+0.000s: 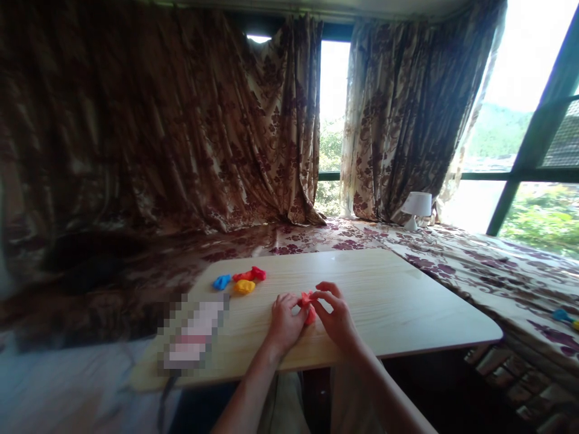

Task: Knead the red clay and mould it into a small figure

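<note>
A coral-red crumpled piece (310, 315) sits between the hands above the near half of the table (407, 307), at two o'clock from the left hand (286, 322) and ten o'clock from the right hand (337, 316); both pinch it with their fingertips. Blue (222, 282), yellow (245, 287) and red pieces (257, 274) cluster towards ten o'clock.

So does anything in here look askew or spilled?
Yes, the curtain left of the narrow window: its top edge sags at one spot, leaving a bright gap. I see no spill on the table around the crumpled coral piece.
</note>
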`<state>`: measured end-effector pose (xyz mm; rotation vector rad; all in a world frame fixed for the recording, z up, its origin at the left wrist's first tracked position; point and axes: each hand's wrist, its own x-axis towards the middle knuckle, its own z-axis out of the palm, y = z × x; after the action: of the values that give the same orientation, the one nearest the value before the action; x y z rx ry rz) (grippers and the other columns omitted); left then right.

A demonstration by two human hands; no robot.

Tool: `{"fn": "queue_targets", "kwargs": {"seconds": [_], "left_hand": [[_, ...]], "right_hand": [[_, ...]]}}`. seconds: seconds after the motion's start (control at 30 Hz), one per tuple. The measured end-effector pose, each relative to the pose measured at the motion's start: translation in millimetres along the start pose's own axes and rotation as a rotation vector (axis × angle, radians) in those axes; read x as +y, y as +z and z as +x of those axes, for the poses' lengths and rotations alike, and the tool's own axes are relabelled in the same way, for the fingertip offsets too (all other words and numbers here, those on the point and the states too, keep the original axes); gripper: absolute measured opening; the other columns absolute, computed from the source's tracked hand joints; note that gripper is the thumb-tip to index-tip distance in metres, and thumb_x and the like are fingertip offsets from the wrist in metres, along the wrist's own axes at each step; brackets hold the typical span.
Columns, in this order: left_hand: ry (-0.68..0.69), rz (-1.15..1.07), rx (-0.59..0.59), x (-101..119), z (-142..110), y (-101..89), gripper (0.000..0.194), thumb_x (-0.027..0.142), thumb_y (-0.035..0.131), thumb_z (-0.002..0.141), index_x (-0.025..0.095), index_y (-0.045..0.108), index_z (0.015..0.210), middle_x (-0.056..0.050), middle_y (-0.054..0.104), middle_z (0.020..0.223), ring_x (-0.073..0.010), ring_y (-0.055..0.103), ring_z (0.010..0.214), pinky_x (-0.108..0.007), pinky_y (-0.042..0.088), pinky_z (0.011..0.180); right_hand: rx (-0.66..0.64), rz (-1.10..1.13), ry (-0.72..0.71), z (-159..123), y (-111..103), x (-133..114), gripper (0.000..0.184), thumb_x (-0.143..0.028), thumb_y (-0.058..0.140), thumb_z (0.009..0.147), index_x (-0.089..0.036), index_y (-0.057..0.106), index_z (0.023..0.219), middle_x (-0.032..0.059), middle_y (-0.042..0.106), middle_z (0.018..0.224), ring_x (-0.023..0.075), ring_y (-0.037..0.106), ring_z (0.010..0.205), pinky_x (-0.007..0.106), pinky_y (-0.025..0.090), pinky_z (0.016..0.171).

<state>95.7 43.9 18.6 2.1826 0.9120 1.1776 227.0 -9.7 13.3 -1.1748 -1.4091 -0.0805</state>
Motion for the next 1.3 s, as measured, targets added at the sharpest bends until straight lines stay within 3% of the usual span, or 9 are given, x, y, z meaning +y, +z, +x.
{"fn": "queue_targets", "kwargs": {"seconds": [0.2, 0.97, 1.17, 1.3], "left_hand": [[0.016, -0.005, -0.017, 1.2, -0.4, -1.1, 0.018, 0.032, 0.053, 0.080, 0.023, 0.068, 0.080, -0.004, 0.067, 0.085, -0.0217, 0.055, 0.094, -0.038, 0.042, 0.089], [0.048, -0.004, -0.029, -0.5, -1.5, -0.4, 0.016, 0.028, 0.054, 0.079, 0.022, 0.068, 0.084, -0.004, 0.067, 0.088, -0.0216, 0.054, 0.095, -0.038, 0.042, 0.088], [0.032, -0.045, -0.024, -1.1, -1.5, -0.6, 0.015, 0.029, 0.054, 0.080, 0.024, 0.068, 0.082, -0.003, 0.067, 0.087, -0.0207, 0.055, 0.092, -0.035, 0.042, 0.087], [0.029, -0.046, -0.034, 0.3, -1.7, -0.9, 0.015, 0.028, 0.054, 0.079, 0.023, 0.068, 0.084, -0.003, 0.067, 0.087, -0.0207, 0.054, 0.093, -0.035, 0.042, 0.088]], "right_hand": [[-0.018, 0.002, -0.024, -0.1, -0.3, -3.6, 0.015, -0.017, 0.060, 0.078, -0.024, 0.067, 0.090, 0.0063, 0.056, 0.104, 0.0217, 0.054, 0.100, 0.038, 0.045, 0.088], [-0.077, -0.036, -0.054, -1.5, 0.1, -5.6, 0.017, -0.017, 0.059, 0.081, -0.028, 0.071, 0.084, 0.0055, 0.055, 0.106, 0.0219, 0.052, 0.098, 0.036, 0.049, 0.078], [-0.057, -0.001, -0.036, -1.1, -1.0, -5.7, 0.022, -0.016, 0.061, 0.079, -0.027, 0.068, 0.097, 0.0064, 0.054, 0.108, 0.0226, 0.052, 0.102, 0.039, 0.047, 0.087], [-0.046, 0.000, -0.028, -1.0, -1.5, -5.6, 0.016, -0.016, 0.061, 0.080, -0.026, 0.070, 0.087, 0.0060, 0.054, 0.106, 0.0210, 0.054, 0.096, 0.036, 0.049, 0.081]]}}
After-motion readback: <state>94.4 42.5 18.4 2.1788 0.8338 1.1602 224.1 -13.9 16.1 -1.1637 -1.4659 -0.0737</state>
